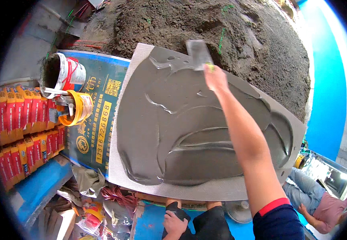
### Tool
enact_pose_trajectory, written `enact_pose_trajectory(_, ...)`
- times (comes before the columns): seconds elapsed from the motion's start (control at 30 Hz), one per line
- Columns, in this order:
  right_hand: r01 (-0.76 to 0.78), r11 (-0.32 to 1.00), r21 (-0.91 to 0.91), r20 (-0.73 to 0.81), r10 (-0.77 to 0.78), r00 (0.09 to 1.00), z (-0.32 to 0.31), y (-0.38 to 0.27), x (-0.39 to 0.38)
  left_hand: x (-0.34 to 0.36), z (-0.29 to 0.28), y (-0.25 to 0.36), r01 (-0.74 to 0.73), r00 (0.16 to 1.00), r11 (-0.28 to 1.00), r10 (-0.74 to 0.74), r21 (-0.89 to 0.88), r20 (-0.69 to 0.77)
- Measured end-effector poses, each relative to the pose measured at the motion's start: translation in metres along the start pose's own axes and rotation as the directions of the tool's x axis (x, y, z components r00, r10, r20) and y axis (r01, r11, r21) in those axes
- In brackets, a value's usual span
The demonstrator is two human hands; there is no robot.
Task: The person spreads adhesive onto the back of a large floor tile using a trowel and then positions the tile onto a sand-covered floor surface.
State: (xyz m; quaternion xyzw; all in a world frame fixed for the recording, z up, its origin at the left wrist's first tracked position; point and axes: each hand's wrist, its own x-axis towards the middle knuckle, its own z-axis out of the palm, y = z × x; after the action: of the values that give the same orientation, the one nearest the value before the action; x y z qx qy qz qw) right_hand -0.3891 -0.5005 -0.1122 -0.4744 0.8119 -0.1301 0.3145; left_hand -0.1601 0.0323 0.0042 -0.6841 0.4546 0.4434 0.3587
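Observation:
My right hand (215, 78) grips a flat trowel (197, 52) by its handle at the far edge of a large pale tile (141, 194). The trowel's blade is blurred. A broad, glossy layer of grey paste (189, 164) with ridges and swirls covers most of the tile, leaving pale margins at the left and near edge. My left hand (174, 224) is low in the picture with its fingers curled on the black shorts (203, 226) at my leg.
Rough grey mortar (261, 60) lies beyond the tile. Left are a white bucket (71, 72), a yellow bucket with tools (81, 108), stacked red-orange sacks (17, 112) and clutter (93, 212). A blue sheet (325, 88) is at right; another person (325, 204) sits lower right.

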Motion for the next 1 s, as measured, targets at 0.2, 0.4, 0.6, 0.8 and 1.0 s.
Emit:
enact_pose_trajectory(0.2, 0.067, 0.994, -0.09, -0.09, -0.075, 0.993, -0.044, 0.066, -0.032, 0.003, -0.012, -0.005, 0.028, 0.999, 0.999, -0.026, -0.028, 0.048)
enact_pose_trajectory(0.4, -0.024, 0.93, 0.367, 0.427, -0.146, 0.892, 0.009, 0.001, -0.053, 0.005, -0.016, -0.016, 0.006, 0.999, 0.995, -0.003, -0.096, 0.033)
enact_pose_trajectory(0.6, 0.001, 0.959, 0.284, 0.595, -0.177, 0.784, 0.043, -0.043, -0.048, 0.004, -0.013, -0.014, -0.021, 1.0, 0.997, 0.021, -0.081, -0.006)
enact_pose_trajectory(0.8, 0.343, 0.939, -0.011, 0.717, -0.232, 0.657, 0.052, -0.026, -0.163, 0.004, -0.012, -0.016, 0.016, 1.0, 0.996, -0.015, -0.088, 0.01)
enact_pose_trajectory(1.0, 0.818, 0.47, -0.333, 0.55, -0.608, 0.573, 0.057, 0.007, -0.17, 0.009, -0.016, -0.013, 0.006, 0.999, 0.996, -0.001, -0.089, 0.051)
